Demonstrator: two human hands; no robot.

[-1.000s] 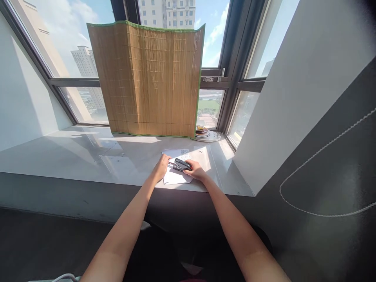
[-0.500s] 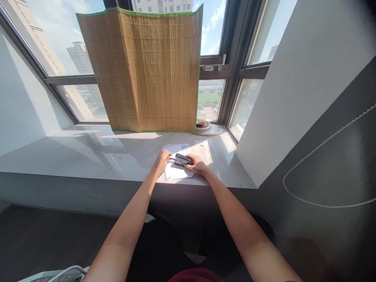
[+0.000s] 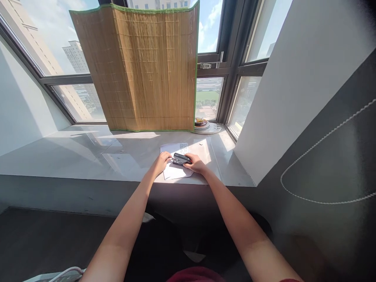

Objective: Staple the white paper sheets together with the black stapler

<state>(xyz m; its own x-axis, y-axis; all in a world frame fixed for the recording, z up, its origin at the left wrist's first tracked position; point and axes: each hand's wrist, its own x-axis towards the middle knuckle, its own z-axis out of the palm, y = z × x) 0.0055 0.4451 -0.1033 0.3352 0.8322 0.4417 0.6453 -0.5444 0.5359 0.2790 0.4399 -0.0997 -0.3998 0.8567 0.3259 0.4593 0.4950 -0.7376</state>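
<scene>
A black stapler (image 3: 181, 158) lies on white paper sheets (image 3: 176, 172) near the front edge of a pale window ledge (image 3: 88, 156). My right hand (image 3: 196, 164) is wrapped round the stapler's rear end. My left hand (image 3: 161, 161) rests on the paper just left of the stapler, fingertips at its front end, fingers curled; what they pinch, if anything, is too small to tell. The top of the paper carries a small printed patch (image 3: 184, 147).
A bamboo mat (image 3: 138, 70) with green trim stands upright against the window behind the paper. A stack of small plates (image 3: 205, 126) sits at the ledge's back right. A white slanted wall (image 3: 293, 86) bounds the ledge on the right. A white cable (image 3: 67, 271) shows at bottom left.
The view has shifted slightly, so the ledge and mat sit a little higher and further left. Both hands stay on the stapler and paper with hardly any movement.
</scene>
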